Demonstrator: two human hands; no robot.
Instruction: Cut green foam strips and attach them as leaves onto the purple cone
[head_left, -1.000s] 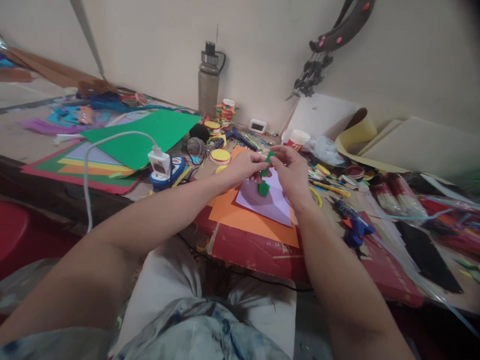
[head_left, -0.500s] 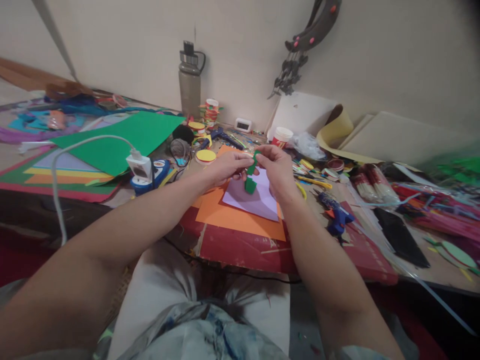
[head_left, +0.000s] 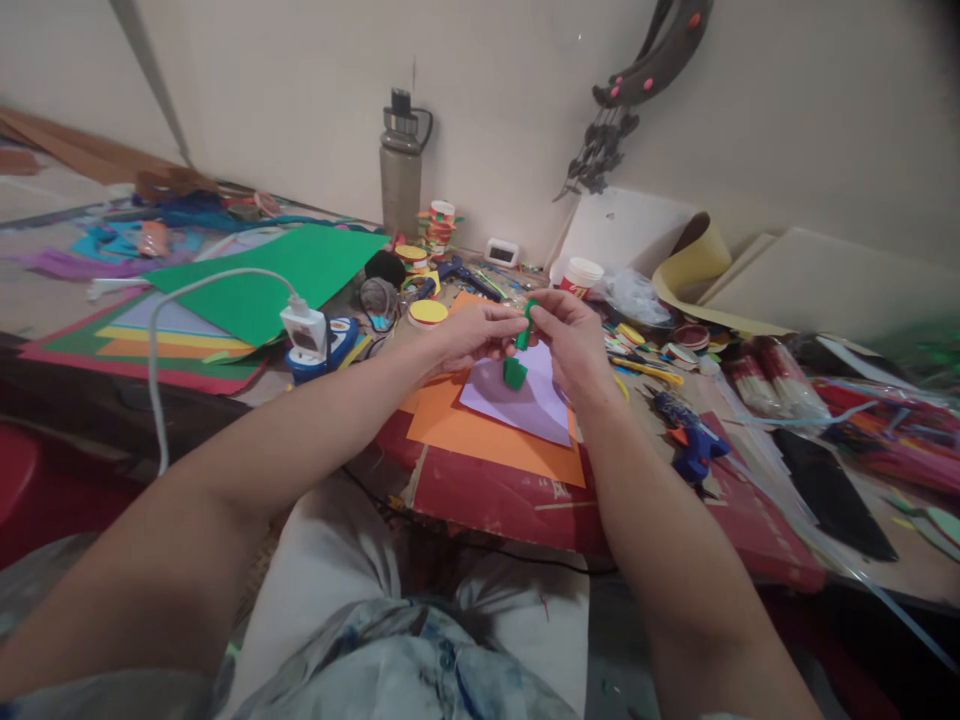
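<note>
- Flat orange paper sheet (head_left: 480, 447), under a smaller lilac paper sheet (head_left: 517, 412).
- Folded green piece (head_left: 514, 374) over the lilac sheet.
- Left hand (head_left: 478, 335) and right hand (head_left: 574, 332), fingertips closed, pinching a narrow green strip (head_left: 523, 338) just above; whether it joins the folded piece is unclear.

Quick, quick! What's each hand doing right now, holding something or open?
Left hand: right up against a thin, folded, green paper-like strip; whether it's pinching cannot be told.
Right hand: closed, holding that strip's upper end.
</note>
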